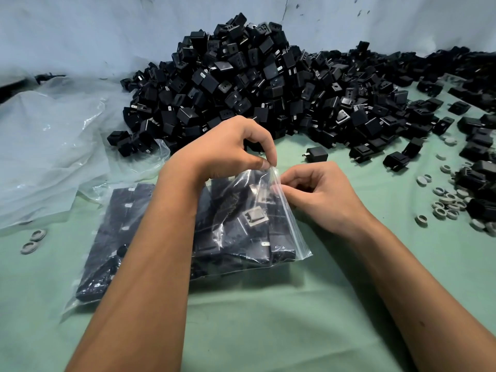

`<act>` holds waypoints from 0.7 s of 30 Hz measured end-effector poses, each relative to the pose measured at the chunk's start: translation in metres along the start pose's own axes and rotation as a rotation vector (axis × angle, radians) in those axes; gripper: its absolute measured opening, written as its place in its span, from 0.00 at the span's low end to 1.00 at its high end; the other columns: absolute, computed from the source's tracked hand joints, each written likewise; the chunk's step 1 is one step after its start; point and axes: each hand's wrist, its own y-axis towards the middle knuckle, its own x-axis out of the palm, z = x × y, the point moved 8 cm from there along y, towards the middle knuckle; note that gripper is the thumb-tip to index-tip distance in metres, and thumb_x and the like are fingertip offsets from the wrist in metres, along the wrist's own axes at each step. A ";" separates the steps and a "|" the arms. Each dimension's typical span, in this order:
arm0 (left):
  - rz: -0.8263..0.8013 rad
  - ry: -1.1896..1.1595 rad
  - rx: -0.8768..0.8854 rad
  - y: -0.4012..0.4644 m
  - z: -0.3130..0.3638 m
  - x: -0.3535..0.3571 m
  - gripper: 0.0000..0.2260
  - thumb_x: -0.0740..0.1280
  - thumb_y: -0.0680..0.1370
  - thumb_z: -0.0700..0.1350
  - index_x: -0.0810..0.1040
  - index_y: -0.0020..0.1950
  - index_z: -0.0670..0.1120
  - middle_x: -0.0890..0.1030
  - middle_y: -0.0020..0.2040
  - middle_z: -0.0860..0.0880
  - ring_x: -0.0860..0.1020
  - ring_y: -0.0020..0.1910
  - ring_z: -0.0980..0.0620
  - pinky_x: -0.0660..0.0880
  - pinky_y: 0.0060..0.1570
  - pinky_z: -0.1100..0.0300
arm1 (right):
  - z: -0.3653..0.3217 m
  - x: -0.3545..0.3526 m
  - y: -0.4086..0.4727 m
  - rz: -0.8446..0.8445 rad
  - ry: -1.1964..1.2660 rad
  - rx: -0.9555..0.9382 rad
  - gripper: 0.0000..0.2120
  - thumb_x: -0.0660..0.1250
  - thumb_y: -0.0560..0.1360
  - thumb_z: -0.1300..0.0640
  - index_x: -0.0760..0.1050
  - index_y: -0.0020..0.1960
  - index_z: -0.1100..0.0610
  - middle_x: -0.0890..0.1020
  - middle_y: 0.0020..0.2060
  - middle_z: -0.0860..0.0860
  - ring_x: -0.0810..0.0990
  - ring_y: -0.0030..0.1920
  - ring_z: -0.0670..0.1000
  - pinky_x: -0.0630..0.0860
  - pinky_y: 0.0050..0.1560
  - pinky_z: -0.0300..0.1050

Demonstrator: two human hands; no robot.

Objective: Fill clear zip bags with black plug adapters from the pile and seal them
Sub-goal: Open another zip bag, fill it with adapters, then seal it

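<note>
A clear zip bag [249, 229] packed with black plug adapters lies on the green cloth in front of me. My left hand [228, 149] pinches the top corner of the bag's zip strip between thumb and forefinger. My right hand [319, 194] pinches the same strip just below, along the bag's right edge. A second filled bag [110, 242] lies flat to the left, partly under my left forearm. The big pile of black plug adapters [257, 84] rises behind my hands.
One loose adapter [316, 154] lies just beyond my right hand. Crumpled clear plastic sheeting [48, 146] covers the left side. Several grey rings [445, 202] are scattered at the right, and two grey rings [33, 241] lie at the left.
</note>
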 end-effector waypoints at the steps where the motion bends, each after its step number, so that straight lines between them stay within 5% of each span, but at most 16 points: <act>1: -0.002 -0.004 0.001 0.000 0.000 0.000 0.06 0.77 0.73 0.44 0.86 0.44 0.57 0.80 0.57 0.56 0.80 0.58 0.35 0.77 0.58 0.37 | 0.000 0.001 0.000 -0.015 0.021 0.002 0.03 0.75 0.77 0.58 0.87 0.45 0.56 0.88 0.38 0.53 0.87 0.41 0.60 0.83 0.46 0.56; 6: -0.010 -0.007 0.004 0.000 0.000 0.001 0.05 0.76 0.72 0.46 0.86 0.44 0.57 0.80 0.57 0.56 0.79 0.58 0.35 0.77 0.59 0.36 | 0.002 -0.007 0.002 0.015 0.032 0.009 0.02 0.75 0.77 0.63 0.87 0.46 0.58 0.88 0.38 0.53 0.84 0.36 0.46 0.79 0.40 0.39; 10: -0.008 -0.015 0.008 0.001 0.002 0.002 0.05 0.76 0.72 0.45 0.86 0.44 0.56 0.80 0.56 0.55 0.80 0.56 0.32 0.78 0.57 0.35 | 0.000 0.006 -0.001 -0.049 0.030 -0.010 0.02 0.76 0.76 0.64 0.87 0.47 0.60 0.88 0.40 0.52 0.87 0.41 0.55 0.83 0.47 0.52; 13: -0.014 -0.021 0.000 0.001 0.002 0.003 0.05 0.77 0.73 0.44 0.86 0.44 0.54 0.80 0.56 0.55 0.80 0.55 0.30 0.79 0.54 0.34 | -0.001 0.012 -0.002 -0.065 0.021 -0.008 0.03 0.76 0.75 0.64 0.87 0.48 0.58 0.88 0.40 0.50 0.85 0.40 0.48 0.82 0.46 0.49; 17: -0.003 -0.014 0.001 0.000 0.003 0.001 0.04 0.76 0.71 0.48 0.86 0.44 0.56 0.80 0.56 0.54 0.80 0.56 0.32 0.78 0.56 0.35 | -0.004 -0.002 0.000 0.029 -0.052 -0.056 0.01 0.77 0.75 0.59 0.88 0.46 0.54 0.86 0.37 0.50 0.79 0.38 0.61 0.76 0.41 0.53; 21: 0.001 -0.010 -0.003 0.000 0.003 0.002 0.06 0.77 0.73 0.43 0.86 0.44 0.56 0.80 0.56 0.54 0.80 0.55 0.31 0.78 0.56 0.35 | -0.006 0.014 -0.003 -0.066 -0.052 -0.075 0.04 0.78 0.74 0.60 0.89 0.49 0.55 0.81 0.41 0.57 0.73 0.40 0.64 0.72 0.41 0.53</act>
